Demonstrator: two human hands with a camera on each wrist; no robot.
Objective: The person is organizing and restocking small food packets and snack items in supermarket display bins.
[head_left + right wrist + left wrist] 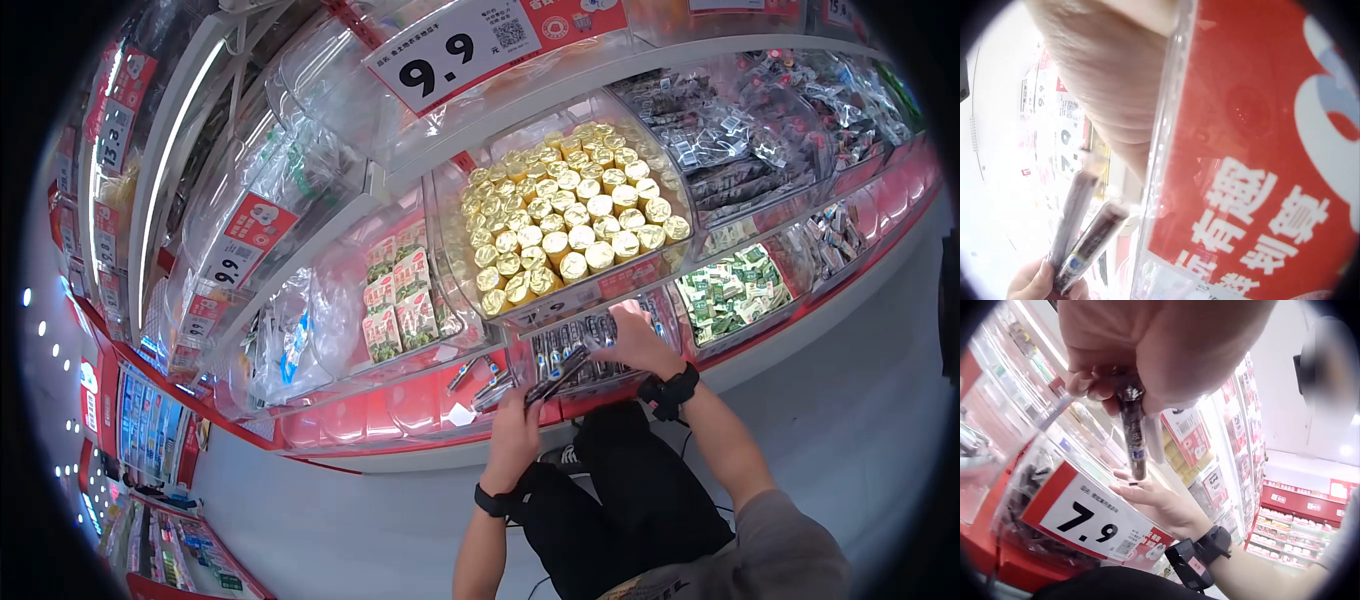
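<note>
My left hand (514, 437) grips two dark, clear-wrapped snack sticks (563, 371) side by side at their lower ends. Seen from the right wrist, the snack sticks (1099, 237) point up and fan slightly apart from the left hand (1034, 282). My right hand (640, 345) is over the bin of similar wrapped sticks (572, 338), just right of the held pair. The left wrist view shows the right hand (1163, 503) with extended fingers near the tip of the held stick (1135, 434). In the right wrist view, a red price card covers part of the right hand.
Above the bin stands a clear tray of gold-foil-topped rolls (570, 215). Green-and-white packets (735, 290) lie to the right, and a few loose sticks (490, 383) on the red ledge (360, 425) to the left. A 7.9 price card (1094, 519) fronts the bin.
</note>
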